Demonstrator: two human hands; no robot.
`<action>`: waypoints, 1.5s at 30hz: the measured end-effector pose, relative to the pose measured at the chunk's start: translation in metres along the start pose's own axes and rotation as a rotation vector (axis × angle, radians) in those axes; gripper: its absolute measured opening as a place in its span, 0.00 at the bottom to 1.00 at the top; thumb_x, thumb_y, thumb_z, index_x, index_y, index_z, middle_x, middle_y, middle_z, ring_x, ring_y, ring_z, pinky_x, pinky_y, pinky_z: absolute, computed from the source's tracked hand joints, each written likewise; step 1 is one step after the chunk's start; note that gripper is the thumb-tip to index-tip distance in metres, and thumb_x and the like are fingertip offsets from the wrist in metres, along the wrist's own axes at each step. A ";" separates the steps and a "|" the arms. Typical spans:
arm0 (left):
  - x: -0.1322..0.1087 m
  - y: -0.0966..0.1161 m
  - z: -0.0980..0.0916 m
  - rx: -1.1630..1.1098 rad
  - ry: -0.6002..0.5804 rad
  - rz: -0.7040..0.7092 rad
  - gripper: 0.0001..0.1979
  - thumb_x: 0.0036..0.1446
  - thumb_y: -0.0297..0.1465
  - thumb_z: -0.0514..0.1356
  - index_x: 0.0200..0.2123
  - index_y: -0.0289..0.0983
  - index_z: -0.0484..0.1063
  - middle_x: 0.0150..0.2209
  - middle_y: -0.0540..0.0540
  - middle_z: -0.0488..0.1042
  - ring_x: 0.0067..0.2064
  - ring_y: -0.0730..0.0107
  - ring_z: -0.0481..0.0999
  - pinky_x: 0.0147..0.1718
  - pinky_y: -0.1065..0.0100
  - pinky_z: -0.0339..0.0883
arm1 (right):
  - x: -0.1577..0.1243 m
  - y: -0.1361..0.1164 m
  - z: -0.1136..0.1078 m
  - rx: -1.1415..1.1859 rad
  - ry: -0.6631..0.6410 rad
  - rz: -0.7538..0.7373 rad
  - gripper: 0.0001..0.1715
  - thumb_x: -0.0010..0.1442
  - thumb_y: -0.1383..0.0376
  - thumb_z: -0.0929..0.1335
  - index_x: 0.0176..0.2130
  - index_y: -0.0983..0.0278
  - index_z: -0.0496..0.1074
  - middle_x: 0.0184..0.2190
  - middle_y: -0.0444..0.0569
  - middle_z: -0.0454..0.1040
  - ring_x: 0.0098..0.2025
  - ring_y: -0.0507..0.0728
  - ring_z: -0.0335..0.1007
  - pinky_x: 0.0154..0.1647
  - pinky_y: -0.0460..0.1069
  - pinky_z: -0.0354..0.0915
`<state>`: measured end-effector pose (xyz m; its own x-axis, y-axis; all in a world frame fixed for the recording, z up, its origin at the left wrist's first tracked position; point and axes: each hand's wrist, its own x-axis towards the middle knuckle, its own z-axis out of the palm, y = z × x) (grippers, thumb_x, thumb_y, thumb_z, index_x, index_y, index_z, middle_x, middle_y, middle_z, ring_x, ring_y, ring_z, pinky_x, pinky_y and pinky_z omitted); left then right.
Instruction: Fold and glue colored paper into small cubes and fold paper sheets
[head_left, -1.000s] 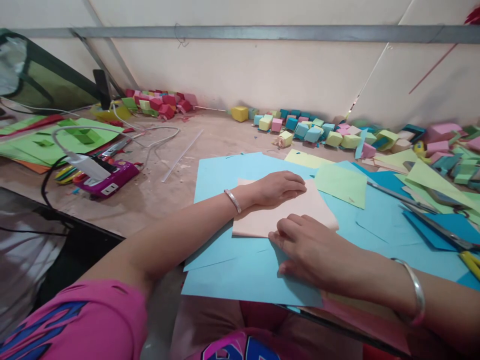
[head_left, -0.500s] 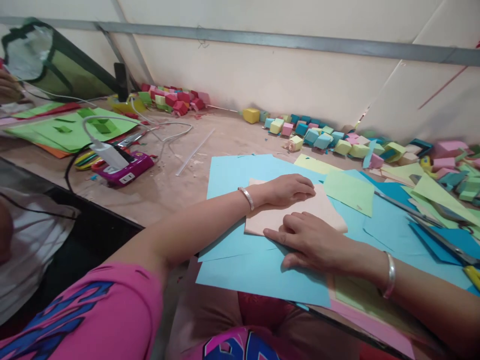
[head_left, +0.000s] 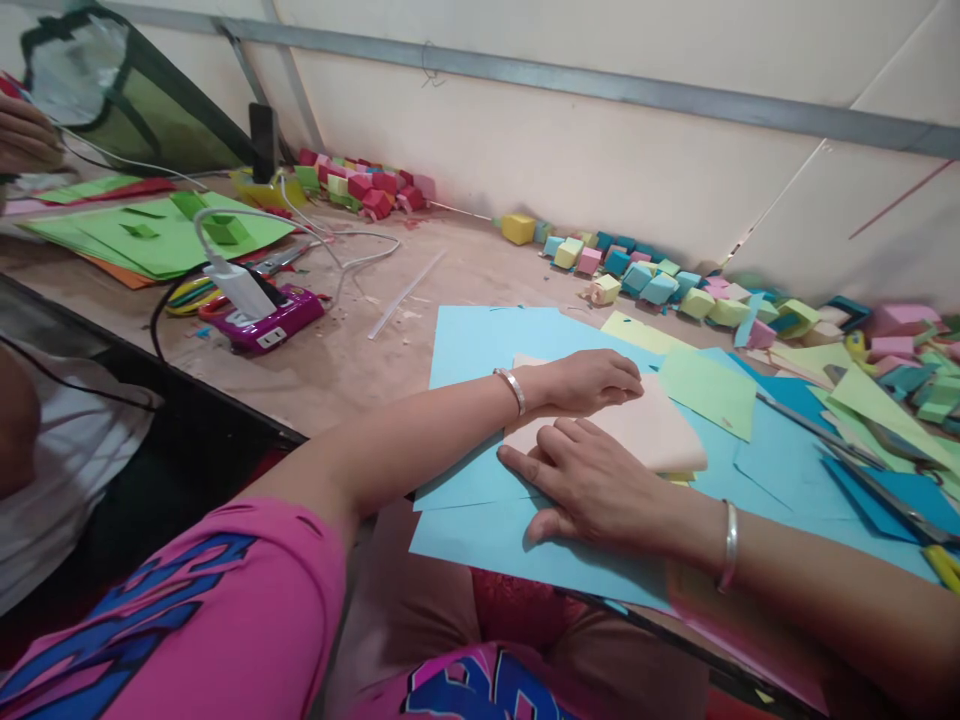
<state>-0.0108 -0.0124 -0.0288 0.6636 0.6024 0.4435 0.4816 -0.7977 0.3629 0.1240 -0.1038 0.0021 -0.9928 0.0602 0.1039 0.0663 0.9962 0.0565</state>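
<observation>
A folded peach sheet of paper lies on large light-blue sheets, its right end lifted a little. My left hand rests flat across its far part, fingers stretched to the right. At the near edge, my right hand presses down with its index finger pointing left along the fold. The thumb is spread away over the blue paper, and the other fingers are bent. Neither hand grips anything. A pale green sheet is just right of the peach paper.
Scissors lie among paper scraps at the right. Several small paper boxes line the wall. A purple power socket with cables and a clear strip are to the left. Another person's hand shows at the far left.
My right hand has slid left along the near edge of the peach paper. My left hand stays on the sheet. The whole view has shifted slightly.
</observation>
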 end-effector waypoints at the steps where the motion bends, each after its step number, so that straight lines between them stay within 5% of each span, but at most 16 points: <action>1: 0.000 0.000 0.000 0.001 0.000 -0.003 0.14 0.61 0.22 0.54 0.43 0.41 0.78 0.49 0.44 0.77 0.51 0.63 0.73 0.49 0.63 0.66 | 0.002 -0.001 0.000 0.005 -0.001 -0.007 0.45 0.59 0.35 0.52 0.57 0.62 0.64 0.33 0.48 0.64 0.34 0.56 0.53 0.33 0.52 0.46; 8: 0.000 -0.001 -0.002 0.012 -0.013 0.025 0.13 0.62 0.24 0.55 0.44 0.40 0.77 0.50 0.43 0.76 0.51 0.62 0.72 0.49 0.63 0.66 | -0.018 0.001 0.002 -0.010 0.015 0.034 0.44 0.59 0.37 0.54 0.61 0.60 0.60 0.34 0.49 0.64 0.34 0.57 0.53 0.35 0.51 0.47; 24: 0.000 0.002 -0.010 0.026 -0.033 0.016 0.14 0.62 0.25 0.54 0.49 0.37 0.75 0.52 0.39 0.75 0.53 0.61 0.72 0.52 0.59 0.67 | -0.150 0.018 -0.018 -0.301 -0.118 0.390 0.27 0.66 0.50 0.60 0.58 0.60 0.63 0.33 0.49 0.64 0.34 0.58 0.56 0.35 0.52 0.46; 39: 0.000 0.002 -0.009 0.003 -0.044 0.040 0.14 0.63 0.26 0.53 0.47 0.38 0.76 0.51 0.40 0.75 0.53 0.60 0.71 0.49 0.60 0.66 | -0.140 0.010 -0.020 -0.342 -0.093 0.334 0.20 0.69 0.58 0.59 0.53 0.69 0.65 0.30 0.47 0.65 0.32 0.57 0.56 0.34 0.53 0.50; 45: 0.000 0.000 -0.004 0.021 -0.009 0.045 0.13 0.62 0.25 0.54 0.44 0.38 0.77 0.50 0.41 0.76 0.51 0.61 0.72 0.48 0.62 0.66 | -0.092 0.001 -0.019 -0.296 -0.086 0.213 0.26 0.69 0.54 0.59 0.55 0.72 0.63 0.33 0.51 0.68 0.34 0.58 0.59 0.35 0.53 0.51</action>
<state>-0.0129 -0.0122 -0.0257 0.6903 0.5654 0.4514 0.4630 -0.8247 0.3248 0.2174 -0.1093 0.0113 -0.9574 0.2821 0.0615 0.2863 0.9001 0.3284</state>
